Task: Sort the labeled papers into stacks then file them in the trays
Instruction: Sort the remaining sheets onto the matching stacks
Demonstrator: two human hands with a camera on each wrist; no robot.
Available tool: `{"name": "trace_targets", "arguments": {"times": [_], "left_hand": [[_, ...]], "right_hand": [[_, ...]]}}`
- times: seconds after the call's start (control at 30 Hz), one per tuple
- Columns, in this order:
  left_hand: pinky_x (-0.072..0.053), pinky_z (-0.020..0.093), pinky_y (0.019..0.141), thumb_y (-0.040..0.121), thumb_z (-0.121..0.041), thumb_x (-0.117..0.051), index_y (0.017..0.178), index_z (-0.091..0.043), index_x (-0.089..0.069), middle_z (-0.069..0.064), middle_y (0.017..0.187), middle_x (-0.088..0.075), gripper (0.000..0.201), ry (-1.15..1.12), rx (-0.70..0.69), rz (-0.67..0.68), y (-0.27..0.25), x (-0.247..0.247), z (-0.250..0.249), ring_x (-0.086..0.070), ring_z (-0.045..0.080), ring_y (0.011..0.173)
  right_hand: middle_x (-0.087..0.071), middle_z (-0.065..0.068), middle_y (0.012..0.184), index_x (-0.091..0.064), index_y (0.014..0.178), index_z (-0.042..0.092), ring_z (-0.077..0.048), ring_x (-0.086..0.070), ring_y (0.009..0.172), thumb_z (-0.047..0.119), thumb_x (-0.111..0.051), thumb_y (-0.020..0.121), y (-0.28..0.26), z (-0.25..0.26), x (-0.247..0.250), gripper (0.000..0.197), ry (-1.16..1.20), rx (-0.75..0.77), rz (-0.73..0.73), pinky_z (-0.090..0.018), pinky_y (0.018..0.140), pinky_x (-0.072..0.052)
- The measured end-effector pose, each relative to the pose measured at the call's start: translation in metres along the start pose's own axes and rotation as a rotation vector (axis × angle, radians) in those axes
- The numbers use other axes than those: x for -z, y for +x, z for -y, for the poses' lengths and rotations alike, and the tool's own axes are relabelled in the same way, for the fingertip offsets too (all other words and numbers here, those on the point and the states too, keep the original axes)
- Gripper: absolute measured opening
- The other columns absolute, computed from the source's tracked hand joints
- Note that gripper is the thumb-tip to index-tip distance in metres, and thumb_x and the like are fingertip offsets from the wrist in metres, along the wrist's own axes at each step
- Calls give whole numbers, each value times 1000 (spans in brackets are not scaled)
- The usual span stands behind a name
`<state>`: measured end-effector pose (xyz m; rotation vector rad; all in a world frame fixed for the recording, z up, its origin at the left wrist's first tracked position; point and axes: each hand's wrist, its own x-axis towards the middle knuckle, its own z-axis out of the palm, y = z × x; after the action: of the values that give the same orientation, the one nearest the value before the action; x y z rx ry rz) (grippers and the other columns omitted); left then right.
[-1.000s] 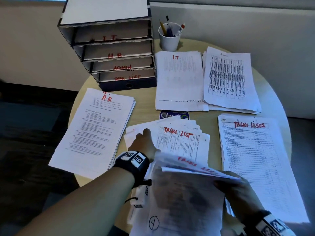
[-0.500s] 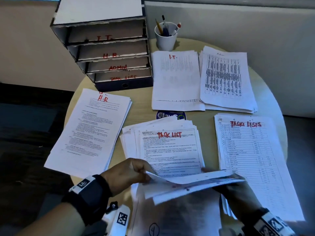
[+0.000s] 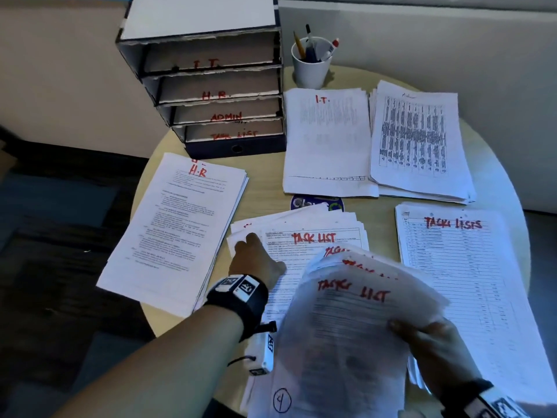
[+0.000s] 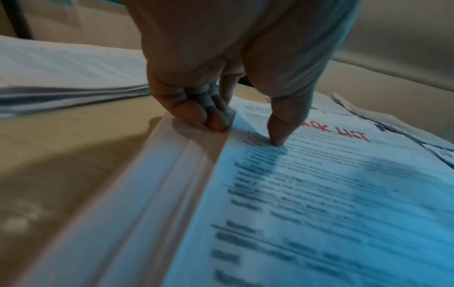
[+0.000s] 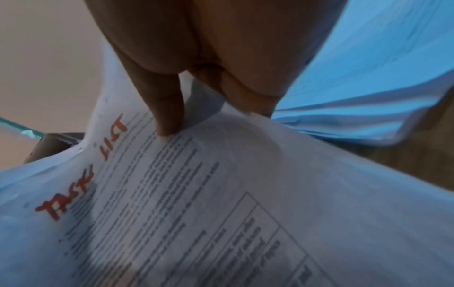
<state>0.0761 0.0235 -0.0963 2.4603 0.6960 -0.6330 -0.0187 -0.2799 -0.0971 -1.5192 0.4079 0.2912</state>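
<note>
A bundle (image 3: pixel 355 300) of sheets marked "TASK LIST" is pinched at its right edge by the right hand (image 3: pixel 434 342), thumb on top and fingers beneath, and is held raised and bowed above the fanned pile (image 3: pixel 313 236) in the middle of the worktop (image 3: pixel 265 164). The left hand (image 3: pixel 256 257) is set on that pile's left edge, its curled fingertips (image 4: pixel 213 120) and thumb pressed down on the paper; nothing is clasped by it.

The sorted stacks lie around: H.R (image 3: pixel 177 224) to the left, I.T. (image 3: pixel 325 140) and Admin (image 3: pixel 419 140) at the back, Task Lists (image 3: pixel 470 267) to the right. The trays (image 3: pixel 211 82) stand at the back left, and no papers can be seen in them.

The bundle is gripped at one edge only, so its loose sheets could probably slide out or fan apart if it is tilted or moved fast. The fanned pile is already uneven; if pressure is eased, sheets may be dragged along by the bundle. A sheet with another label could be hidden within the bundle and misfiled, since only the top labels are visible. The Task Lists stack overhangs the near rim and could be knocked off by the right forearm.
</note>
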Motion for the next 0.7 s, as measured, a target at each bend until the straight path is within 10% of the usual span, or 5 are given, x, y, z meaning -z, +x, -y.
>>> {"name": "trace_targets", "arguments": {"times": [0.23, 0.33, 0.53, 0.7], "left_hand": [[-52, 35, 74, 80, -26, -67, 95, -21, -49, 0, 94, -61, 24, -31, -40, -28, 2, -1, 4, -60, 25, 82], [-42, 33, 65, 82, -20, -61, 87, -18, -50, 3, 87, -53, 12, -41, -164, -147, -6, -5, 19, -53, 27, 76], [-56, 38, 84, 80, -33, -63, 123, -35, -58, -5, 114, -62, 43, -169, -296, -164, -11, -25, 40, -61, 17, 100], [-54, 36, 82, 85, -21, -65, 121, -32, -58, -4, 106, -65, 38, -283, -270, -233, -22, -21, 28, -62, 20, 94]], "right_hand": [[-77, 10, 86, -73, 92, 13, 2, -70, 82, -22, -68, 71, -7, 17, -6, 41, -131, 101, 19, -6, 70, -50], [-77, 7, 90, -76, 87, 16, -3, -71, 86, -17, -73, 69, -4, 16, -3, 38, -217, 153, 26, -9, 75, -51], [-77, -6, 95, -79, 88, 5, -24, -72, 96, -11, -75, 71, -1, 12, -3, 24, -250, 116, 56, -36, 87, -55], [-77, -9, 84, -79, 74, 8, -19, -72, 79, -15, -75, 68, 1, 10, -4, 24, -244, 83, 6, -25, 74, -57]]}}
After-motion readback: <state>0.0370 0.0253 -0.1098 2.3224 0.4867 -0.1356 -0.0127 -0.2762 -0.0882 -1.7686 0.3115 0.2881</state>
